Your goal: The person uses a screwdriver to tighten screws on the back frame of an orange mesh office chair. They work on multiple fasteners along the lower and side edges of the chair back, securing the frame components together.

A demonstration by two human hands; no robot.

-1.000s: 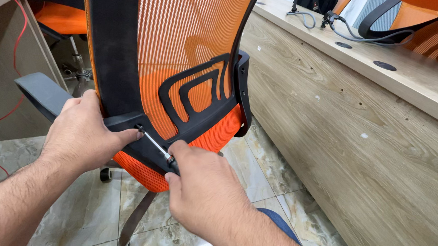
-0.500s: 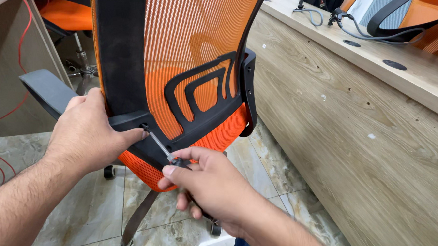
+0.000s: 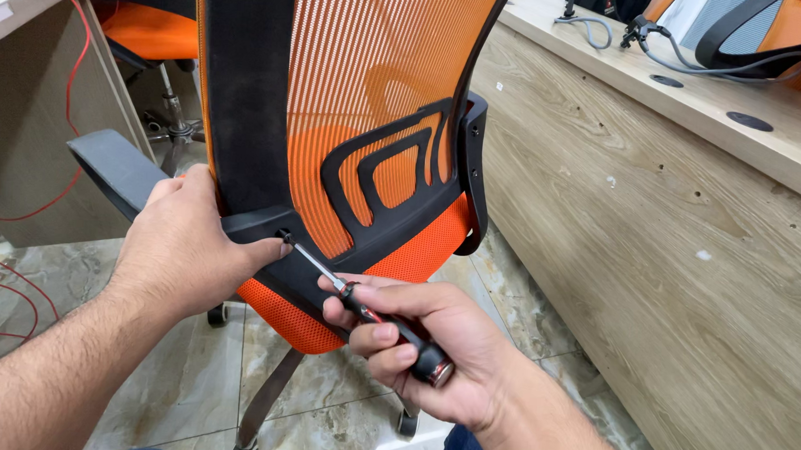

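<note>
Gripping a screwdriver (image 3: 387,319) by its dark handle, the right hand (image 3: 431,343) aims the tip at a screw just beside the left thumb. The left hand (image 3: 188,243) clasps the black frame (image 3: 256,223) of the orange mesh chair (image 3: 370,89).

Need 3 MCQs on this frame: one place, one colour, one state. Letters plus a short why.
1. Where does the tip of the screwdriver sit?
A. at the chair's black back frame
B. on the armrest
C. on a caster
2. What colour is the mesh backrest?
A. grey
B. orange
C. blue
3. What is the right hand doing?
A. lying open on the floor
B. gripping the screwdriver handle
C. resting on the desk

A: the shaft ends at the frame beside the thumb of the left hand.
B: the mesh is orange.
B: the fingers are wrapped round the handle.
</note>
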